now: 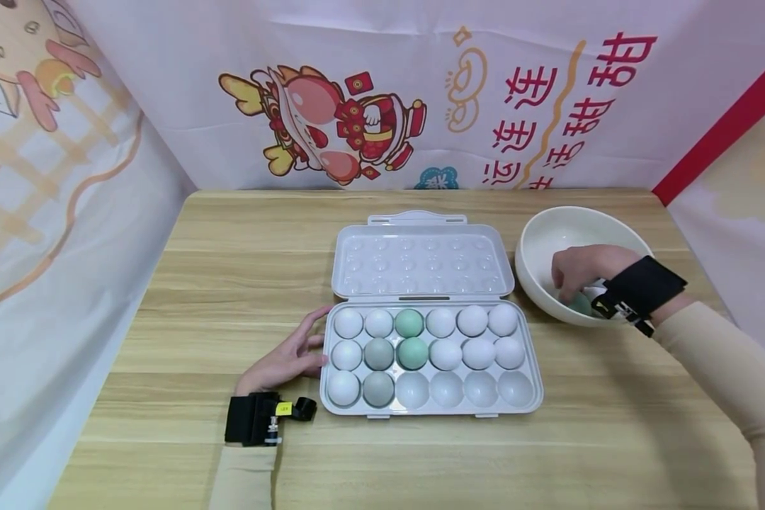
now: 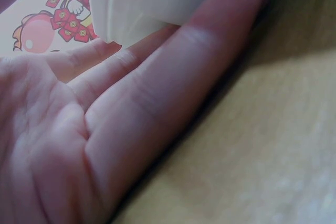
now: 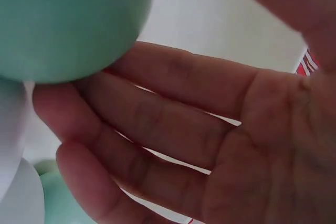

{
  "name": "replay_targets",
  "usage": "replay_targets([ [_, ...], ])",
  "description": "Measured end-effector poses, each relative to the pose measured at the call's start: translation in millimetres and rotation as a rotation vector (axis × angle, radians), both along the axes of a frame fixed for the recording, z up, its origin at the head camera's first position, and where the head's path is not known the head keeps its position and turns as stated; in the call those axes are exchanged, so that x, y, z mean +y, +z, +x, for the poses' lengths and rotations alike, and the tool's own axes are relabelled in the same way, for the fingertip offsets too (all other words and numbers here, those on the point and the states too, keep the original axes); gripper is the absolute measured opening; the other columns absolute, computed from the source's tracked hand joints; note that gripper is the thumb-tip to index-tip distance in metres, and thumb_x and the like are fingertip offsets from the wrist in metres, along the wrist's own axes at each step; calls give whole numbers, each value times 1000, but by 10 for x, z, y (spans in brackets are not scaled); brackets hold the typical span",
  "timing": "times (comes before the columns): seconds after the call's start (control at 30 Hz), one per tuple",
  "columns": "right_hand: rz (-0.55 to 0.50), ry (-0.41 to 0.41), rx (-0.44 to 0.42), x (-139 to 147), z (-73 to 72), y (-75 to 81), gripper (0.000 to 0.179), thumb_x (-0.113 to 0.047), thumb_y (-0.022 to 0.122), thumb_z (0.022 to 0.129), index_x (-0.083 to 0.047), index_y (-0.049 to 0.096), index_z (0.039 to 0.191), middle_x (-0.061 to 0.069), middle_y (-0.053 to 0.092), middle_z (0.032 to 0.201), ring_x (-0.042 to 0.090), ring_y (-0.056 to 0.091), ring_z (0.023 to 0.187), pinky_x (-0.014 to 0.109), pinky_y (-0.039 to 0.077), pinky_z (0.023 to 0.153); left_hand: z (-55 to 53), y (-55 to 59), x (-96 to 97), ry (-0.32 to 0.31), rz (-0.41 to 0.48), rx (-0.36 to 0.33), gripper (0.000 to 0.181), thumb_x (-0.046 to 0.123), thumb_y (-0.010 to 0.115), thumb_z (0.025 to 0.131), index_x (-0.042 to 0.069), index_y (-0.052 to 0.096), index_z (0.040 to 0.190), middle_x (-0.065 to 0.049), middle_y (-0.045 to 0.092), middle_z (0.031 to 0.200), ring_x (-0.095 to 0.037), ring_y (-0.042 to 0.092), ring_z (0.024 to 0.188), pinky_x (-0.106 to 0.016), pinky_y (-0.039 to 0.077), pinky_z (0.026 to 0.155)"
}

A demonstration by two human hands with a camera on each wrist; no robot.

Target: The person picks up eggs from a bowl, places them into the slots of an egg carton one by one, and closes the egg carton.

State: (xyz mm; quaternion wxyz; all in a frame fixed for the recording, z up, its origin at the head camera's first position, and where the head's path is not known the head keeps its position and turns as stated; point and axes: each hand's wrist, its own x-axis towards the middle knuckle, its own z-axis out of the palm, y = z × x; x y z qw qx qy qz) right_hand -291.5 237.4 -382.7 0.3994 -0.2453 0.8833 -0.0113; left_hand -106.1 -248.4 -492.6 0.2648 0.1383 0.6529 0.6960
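An egg box (image 1: 433, 410) of pale plastic lies on the table with its lid (image 1: 421, 258) folded back. White, green and greyish eggs sit in its cups; several front-row cups at the right show bare plastic. My left hand (image 1: 285, 361) touches the box's left side with loosely extended fingers, seen close in the left wrist view. Inside the white bowl (image 1: 542, 244) at the right, my right hand (image 1: 589, 265) has its fingertips around a green egg (image 3: 68, 24). The thumb's tip lies out of the right wrist view. Another green egg (image 3: 63, 198) and white ones are beside it.
The wooden table (image 1: 242, 262) ends at a printed cloth backdrop (image 1: 197, 106). White cloth also hangs along the left and right sides. The bowl stands right of the box, close to the lid's right edge.
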Motion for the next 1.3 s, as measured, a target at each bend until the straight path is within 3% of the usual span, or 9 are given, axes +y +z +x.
replay_targets([
  [0.33, -50, 24, 19, 46, 4, 33, 31, -17, 77, 77, -1, 66, 101, 4, 60, 93, 23, 52, 84, 42, 48, 76, -16, 0, 12, -11, 9, 10, 80, 2, 55, 96, 20, 5, 155, -39, 35, 138, -41, 55, 112, -52, 53, 83],
  [0.6, -136, 37, 117, 73, 101, 132, 34, -16, 81, 77, -3, 62, 102, 3, 58, 92, 23, 50, 85, 42, 47, 78, -7, 21, 17, -8, 5, -8, 80, 3, 56, 96, 20, 4, 155, -39, 33, 139, -40, 55, 112, -51, 53, 84],
  [0.93, -181, 71, 331, -12, 358, 346, 31, -9, 82, 75, -3, 62, 98, 5, 57, 89, 22, 50, 80, 41, 50, 73, -6, 6, -1, -3, 1, -7, 81, 2, 56, 96, 21, 4, 155, -40, 32, 140, -40, 55, 112, -51, 53, 84],
  [1.3, -186, 110, 501, -188, 717, 639, 44, -17, 87, 70, -5, 64, 105, 6, 59, 94, 23, 56, 81, 44, 55, 75, -7, -19, 1, 3, -4, -7, 81, 4, 57, 95, 22, 5, 155, -39, 33, 140, -38, 56, 112, -52, 53, 84],
])
